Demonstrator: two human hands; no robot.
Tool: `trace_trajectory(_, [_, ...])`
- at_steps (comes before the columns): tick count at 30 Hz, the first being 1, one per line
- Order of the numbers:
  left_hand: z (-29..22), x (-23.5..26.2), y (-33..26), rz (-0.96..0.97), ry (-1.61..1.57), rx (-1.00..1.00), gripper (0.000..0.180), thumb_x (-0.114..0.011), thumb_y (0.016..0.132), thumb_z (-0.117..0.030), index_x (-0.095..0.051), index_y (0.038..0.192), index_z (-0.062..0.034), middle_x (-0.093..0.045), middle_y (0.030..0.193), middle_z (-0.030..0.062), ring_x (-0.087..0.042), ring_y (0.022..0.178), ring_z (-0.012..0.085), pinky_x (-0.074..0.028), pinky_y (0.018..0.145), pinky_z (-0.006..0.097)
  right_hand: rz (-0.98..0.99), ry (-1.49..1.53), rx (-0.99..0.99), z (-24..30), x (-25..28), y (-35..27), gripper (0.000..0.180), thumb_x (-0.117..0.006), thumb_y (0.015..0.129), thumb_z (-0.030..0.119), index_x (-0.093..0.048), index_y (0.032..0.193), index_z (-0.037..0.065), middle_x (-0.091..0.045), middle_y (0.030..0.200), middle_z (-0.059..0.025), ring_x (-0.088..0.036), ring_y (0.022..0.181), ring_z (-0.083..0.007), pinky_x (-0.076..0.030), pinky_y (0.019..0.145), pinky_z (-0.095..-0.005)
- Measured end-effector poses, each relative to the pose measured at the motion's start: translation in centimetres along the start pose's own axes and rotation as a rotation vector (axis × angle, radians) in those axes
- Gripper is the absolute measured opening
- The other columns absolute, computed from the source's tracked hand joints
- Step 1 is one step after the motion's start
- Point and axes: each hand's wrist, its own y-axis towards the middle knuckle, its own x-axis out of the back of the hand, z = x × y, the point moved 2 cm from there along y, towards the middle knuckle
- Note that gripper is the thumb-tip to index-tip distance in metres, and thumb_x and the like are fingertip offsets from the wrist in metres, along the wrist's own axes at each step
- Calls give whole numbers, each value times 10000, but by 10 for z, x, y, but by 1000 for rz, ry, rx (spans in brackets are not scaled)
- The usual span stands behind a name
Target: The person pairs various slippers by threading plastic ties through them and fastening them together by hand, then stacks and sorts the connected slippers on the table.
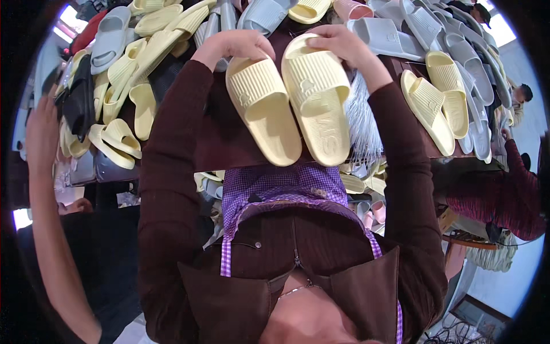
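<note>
Two pale yellow slide sandals lie side by side in front of me at the near edge of the dark table (220,140), soles down, heels toward me. My left hand (243,45) is closed on the toe end of the left slide sandal (269,123). The toe end of the right slide sandal (323,129) is gripped by my right hand (338,45), its thumb reaching over the toe opening. Each has a ribbed strap with a small raised emblem. Fingers beneath the toes are hidden.
A pile of yellow and grey slides (157,34) covers the table's left. Grey slides (389,39) heap at the right, beside a yellow pair (438,103). White string strands (365,120) hang by my right forearm. Co-workers' arms show at left (48,189) and right (504,189).
</note>
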Motion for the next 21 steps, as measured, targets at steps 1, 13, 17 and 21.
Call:
trace_trajectory(1, [-1,-1,-1,-7,21,28,261,-616,837,-110,-664,1066,6,-685,958,40,-621,880,124,-492,816,265,0,1,2,-4,1,2,344,-656,869,197,-633,1153,3,-673,935,-46,-613,810,-92,-485,709,-226])
trace_trajectory(13, [4,-13,-57,-879,-260,-92,377,-592,888,-194,-586,1209,4,-646,1020,43,-568,913,112,-454,798,244,-83,180,7,1,24,-20,348,-671,865,201,-636,1150,5,-677,888,-32,-600,656,-59,-449,519,-194])
trace_trajectory(17, [-10,-37,-95,-1037,-431,-90,356,-590,894,-188,-593,1186,15,-641,959,45,-571,834,105,-462,724,225,-43,352,50,-22,29,-13,365,-649,882,208,-613,1185,7,-675,975,-59,-640,799,-88,-505,640,-204])
trace_trajectory(21, [-9,-89,-119,-1085,-569,10,342,-572,913,-147,-565,1205,30,-650,1044,71,-599,941,114,-478,801,246,21,375,24,-16,9,2,368,-669,863,187,-614,1165,-18,-677,934,-58,-634,779,-97,-514,674,-236])
